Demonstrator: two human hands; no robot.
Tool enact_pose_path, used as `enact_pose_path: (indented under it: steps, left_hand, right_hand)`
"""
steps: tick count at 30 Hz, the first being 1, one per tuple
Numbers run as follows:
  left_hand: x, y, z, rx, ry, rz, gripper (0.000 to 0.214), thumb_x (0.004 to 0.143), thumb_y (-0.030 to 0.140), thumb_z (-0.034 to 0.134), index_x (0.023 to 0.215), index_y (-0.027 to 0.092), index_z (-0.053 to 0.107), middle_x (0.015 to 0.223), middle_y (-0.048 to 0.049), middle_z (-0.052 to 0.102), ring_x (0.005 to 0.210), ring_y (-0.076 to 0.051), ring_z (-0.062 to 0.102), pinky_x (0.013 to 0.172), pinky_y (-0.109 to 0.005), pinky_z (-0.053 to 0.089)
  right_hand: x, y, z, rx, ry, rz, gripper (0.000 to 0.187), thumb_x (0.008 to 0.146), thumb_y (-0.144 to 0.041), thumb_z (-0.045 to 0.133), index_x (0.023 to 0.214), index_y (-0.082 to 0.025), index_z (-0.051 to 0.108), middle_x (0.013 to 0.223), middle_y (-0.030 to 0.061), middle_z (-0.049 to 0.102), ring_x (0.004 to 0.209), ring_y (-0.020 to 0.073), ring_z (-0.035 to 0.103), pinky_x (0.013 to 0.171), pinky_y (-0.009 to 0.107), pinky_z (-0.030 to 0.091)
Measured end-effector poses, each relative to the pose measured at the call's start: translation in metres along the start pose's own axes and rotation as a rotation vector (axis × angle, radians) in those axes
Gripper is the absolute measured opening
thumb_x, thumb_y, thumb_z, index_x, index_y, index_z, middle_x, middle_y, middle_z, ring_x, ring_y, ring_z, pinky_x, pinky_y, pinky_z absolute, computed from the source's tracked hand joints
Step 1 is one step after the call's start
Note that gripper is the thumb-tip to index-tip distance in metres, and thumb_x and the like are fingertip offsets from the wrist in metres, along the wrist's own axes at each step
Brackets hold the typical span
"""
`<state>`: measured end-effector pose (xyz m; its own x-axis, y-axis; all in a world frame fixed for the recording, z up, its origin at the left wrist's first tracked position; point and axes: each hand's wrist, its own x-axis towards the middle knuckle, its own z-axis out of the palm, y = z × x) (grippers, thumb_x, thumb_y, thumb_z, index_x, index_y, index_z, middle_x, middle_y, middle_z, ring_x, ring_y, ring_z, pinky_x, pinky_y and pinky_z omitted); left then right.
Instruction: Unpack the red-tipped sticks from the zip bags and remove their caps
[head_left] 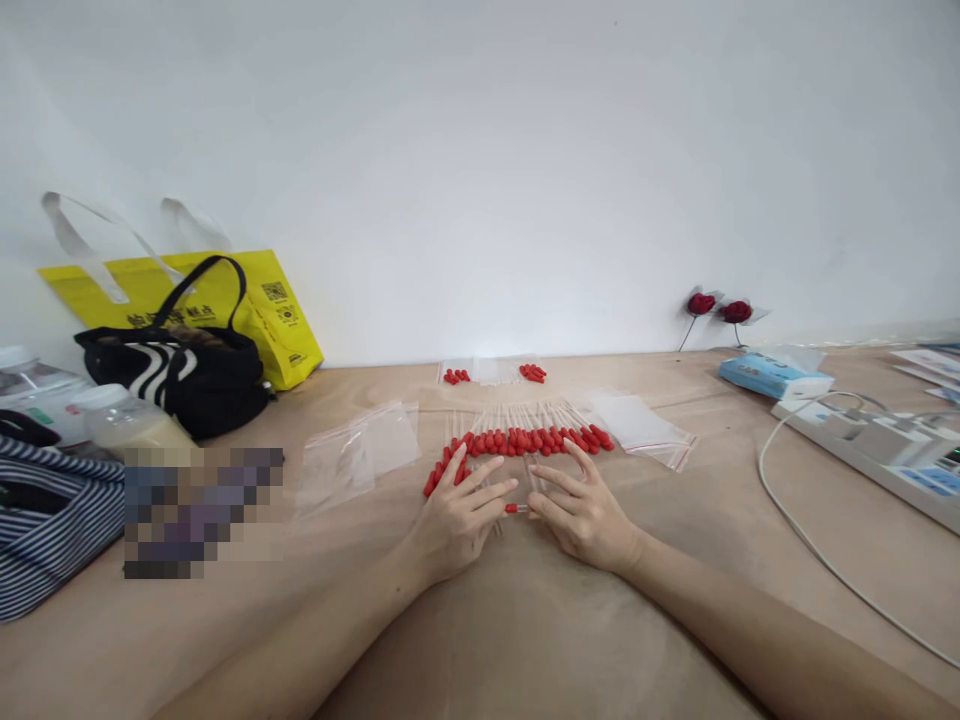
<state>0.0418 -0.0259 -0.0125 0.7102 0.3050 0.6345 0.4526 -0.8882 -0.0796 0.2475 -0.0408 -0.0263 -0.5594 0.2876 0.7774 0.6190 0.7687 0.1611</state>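
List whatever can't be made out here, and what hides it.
All in the head view:
Red-capped tube: far end, covered by the right hand.
What lies under the left hand: covered by that hand.
Purplish item: obscured by pixelation.
Yellow bag's lower front: behind the black bag.
Striped bag: cut off by the left edge.
Power strip: cut off by the right edge.

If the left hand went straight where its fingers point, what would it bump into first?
Probably the right hand, which faces the left hand across a small gap. Depth is unclear, so the red tip between them might get touched first.
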Motion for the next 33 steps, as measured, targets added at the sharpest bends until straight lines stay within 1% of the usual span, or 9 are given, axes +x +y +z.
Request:
enact_pose_path:
  steps: [9, 12, 15, 17, 20, 23, 25, 29, 33]
  left_hand:
    - [-0.002, -0.001, -0.002, 0.010, -0.005, 0.028, 0.021, 0.084, 0.010, 0.041, 0.079, 0.019, 0.059, 0.108, 0.0016, 0.064, 0.117, -0.019, 0.045, 0.108, -0.050, 0.006]
    - [-0.006, -0.007, -0.011, 0.064, -0.004, -0.013, 0.023, 0.084, 0.007, 0.038, 0.083, 0.018, 0.059, 0.105, -0.0024, 0.065, 0.114, -0.020, 0.047, 0.105, -0.049, 0.016]
    - [-0.009, -0.013, -0.021, 0.113, 0.049, -0.080, 0.019, 0.085, 0.012, 0.040, 0.087, 0.018, 0.059, 0.098, -0.0053, 0.065, 0.106, -0.020, 0.053, 0.096, -0.043, 0.034]
    - [-0.009, -0.018, -0.024, 0.101, 0.124, -0.186, 0.016, 0.085, 0.019, 0.044, 0.089, 0.019, 0.060, 0.091, -0.0056, 0.062, 0.092, -0.018, 0.057, 0.082, -0.034, 0.044]
    - [-0.009, -0.030, -0.027, 0.052, 0.200, -0.492, 0.023, 0.085, 0.026, 0.042, 0.094, 0.017, 0.061, 0.082, -0.0056, 0.054, 0.074, -0.015, 0.055, 0.066, -0.026, 0.047]
    - [-0.011, -0.048, -0.028, -0.038, 0.115, -0.881, 0.028, 0.080, 0.025, 0.040, 0.096, 0.014, 0.061, 0.079, -0.0050, 0.052, 0.071, -0.015, 0.054, 0.064, -0.027, 0.046]
    - [-0.013, -0.059, -0.028, -0.099, 0.024, -1.053, 0.030, 0.076, 0.025, 0.043, 0.097, 0.013, 0.060, 0.073, -0.0027, 0.053, 0.066, -0.015, 0.054, 0.062, -0.026, 0.045]
    - [-0.017, -0.066, -0.027, -0.148, -0.073, -1.142, 0.027, 0.070, 0.030, 0.051, 0.091, 0.014, 0.057, 0.058, 0.0026, 0.054, 0.053, -0.013, 0.053, 0.054, -0.024, 0.041]
    - [-0.017, -0.063, -0.029, -0.164, -0.149, -1.171, 0.021, 0.066, 0.037, 0.055, 0.075, 0.018, 0.055, 0.053, 0.0036, 0.056, 0.053, -0.014, 0.055, 0.052, -0.024, 0.038]
  right_hand:
    - [-0.001, -0.001, -0.002, 0.007, 0.017, -0.004, 0.015, 0.085, -0.014, 0.043, 0.081, -0.017, 0.057, 0.065, 0.0001, 0.065, 0.098, 0.0157, 0.057, 0.104, 0.052, 0.016]
    - [-0.004, 0.002, -0.006, -0.008, 0.009, 0.054, 0.017, 0.085, -0.013, 0.042, 0.082, -0.018, 0.057, 0.064, 0.0003, 0.064, 0.096, 0.0170, 0.057, 0.101, 0.051, 0.023]
    - [-0.008, 0.005, -0.008, -0.044, -0.003, 0.145, 0.015, 0.085, -0.016, 0.043, 0.085, -0.017, 0.058, 0.062, 0.0016, 0.061, 0.077, 0.0166, 0.059, 0.086, 0.043, 0.039]
    - [-0.010, 0.006, -0.006, -0.054, -0.038, 0.226, 0.019, 0.086, -0.020, 0.042, 0.092, -0.015, 0.059, 0.061, 0.0027, 0.058, 0.063, 0.0150, 0.055, 0.069, 0.034, 0.045]
    - [-0.014, 0.008, 0.000, -0.011, -0.106, 0.418, 0.030, 0.086, -0.019, 0.035, 0.109, -0.013, 0.054, 0.071, 0.0059, 0.055, 0.063, 0.0152, 0.053, 0.058, 0.027, 0.046]
    - [-0.018, 0.009, 0.005, 0.050, -0.179, 0.552, 0.038, 0.083, -0.014, 0.033, 0.118, -0.014, 0.047, 0.083, 0.0082, 0.052, 0.070, 0.0157, 0.054, 0.063, 0.027, 0.048]
    - [-0.019, 0.009, 0.007, 0.080, -0.221, 0.590, 0.040, 0.080, -0.011, 0.034, 0.118, -0.015, 0.047, 0.086, 0.0083, 0.050, 0.074, 0.0164, 0.054, 0.067, 0.028, 0.048]
    - [-0.019, 0.008, 0.008, 0.098, -0.264, 0.664, 0.040, 0.076, -0.007, 0.036, 0.113, -0.016, 0.049, 0.089, 0.0087, 0.049, 0.078, 0.0175, 0.053, 0.072, 0.030, 0.047]
    - [-0.017, 0.007, 0.009, 0.108, -0.282, 0.695, 0.039, 0.074, -0.004, 0.036, 0.110, -0.016, 0.048, 0.093, 0.0094, 0.048, 0.080, 0.0177, 0.052, 0.076, 0.032, 0.046]
